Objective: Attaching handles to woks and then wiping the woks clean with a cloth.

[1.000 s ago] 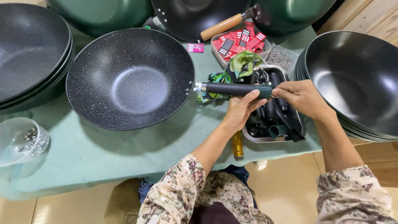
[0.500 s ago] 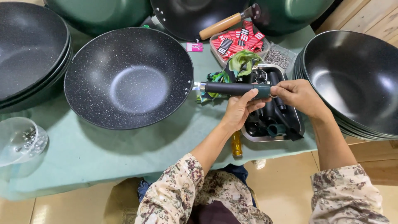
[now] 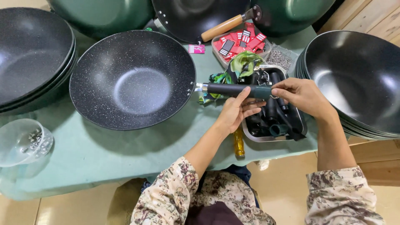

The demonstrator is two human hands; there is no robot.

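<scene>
A black speckled wok [image 3: 132, 79] lies on the green tablecloth [image 3: 104, 154] in front of me. Its dark handle [image 3: 233, 89] sticks out to the right. My left hand [image 3: 237, 109] wraps around the handle from below, near its outer half. My right hand [image 3: 301, 95] pinches the handle's greenish end cap with fingertips, over a metal tray [image 3: 273, 137] of black handles.
Stacked dark woks stand at far left [image 3: 29, 58] and right [image 3: 358, 79]. A wok with a wooden handle [image 3: 223, 27] and green pans lie behind. A box of red packets [image 3: 239, 41], a clear bowl with screws [image 3: 23, 141] and a yellow-handled tool [image 3: 238, 143] lie nearby.
The wok and both hands have stayed nearly in place; my right fingers have shifted slightly on the handle's end.
</scene>
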